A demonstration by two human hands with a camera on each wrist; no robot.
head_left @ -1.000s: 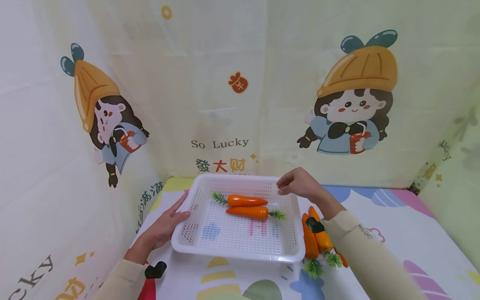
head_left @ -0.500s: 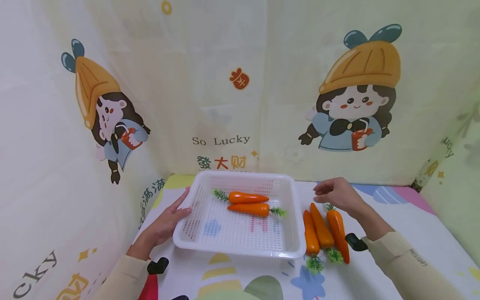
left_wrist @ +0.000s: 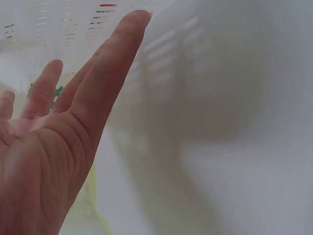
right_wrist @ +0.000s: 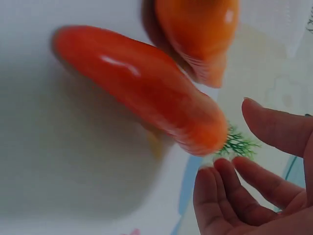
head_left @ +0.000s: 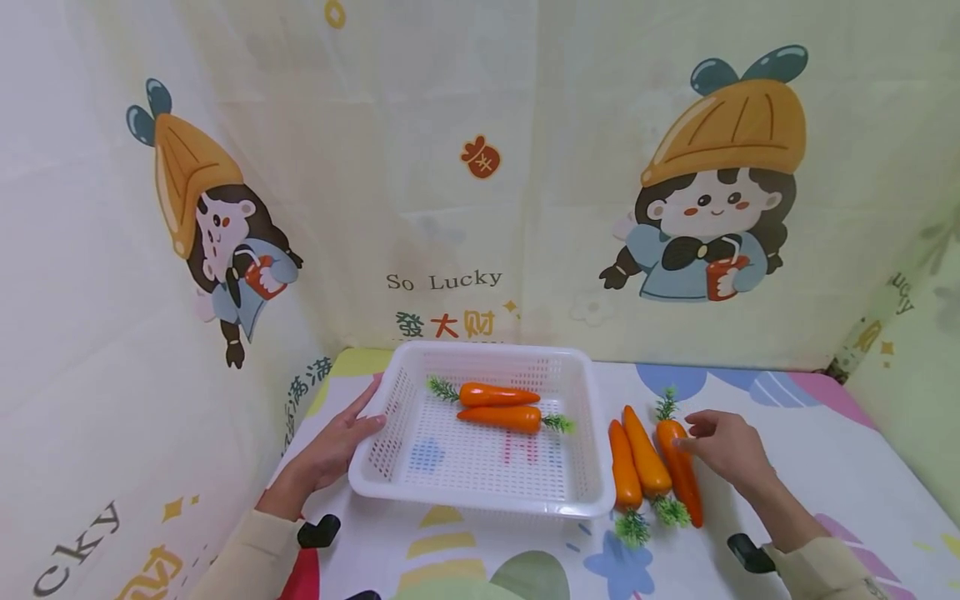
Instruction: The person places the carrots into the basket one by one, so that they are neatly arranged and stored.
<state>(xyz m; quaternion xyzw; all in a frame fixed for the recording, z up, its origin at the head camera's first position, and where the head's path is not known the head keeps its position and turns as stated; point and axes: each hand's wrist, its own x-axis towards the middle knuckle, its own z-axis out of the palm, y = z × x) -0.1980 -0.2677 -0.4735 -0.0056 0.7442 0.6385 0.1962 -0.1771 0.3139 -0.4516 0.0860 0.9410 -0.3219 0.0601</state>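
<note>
A white plastic basket [head_left: 480,510] stands on the table with two toy carrots, an upper one [head_left: 491,394] and a lower one [head_left: 510,418], lying inside. My left hand [head_left: 333,450] rests against the basket's left side, thumb at the rim; its fingers look straight in the left wrist view. To the right of the basket lie three more carrots: a left one [head_left: 625,467], a middle one [head_left: 647,454] and a right one [head_left: 681,475]. Beside the top of the right carrot hovers my right hand [head_left: 726,446], thumb and fingers apart around its leafy end; contact cannot be told.
The table [head_left: 787,475] wears a white cloth with coloured prints. Printed curtains [head_left: 555,208] close off the back and both sides. A red patch [head_left: 303,571] shows near my left sleeve.
My right hand has moved from over the basket's right rim, rightward and then down to the rightmost carrot. The left hand has stayed at the basket.
</note>
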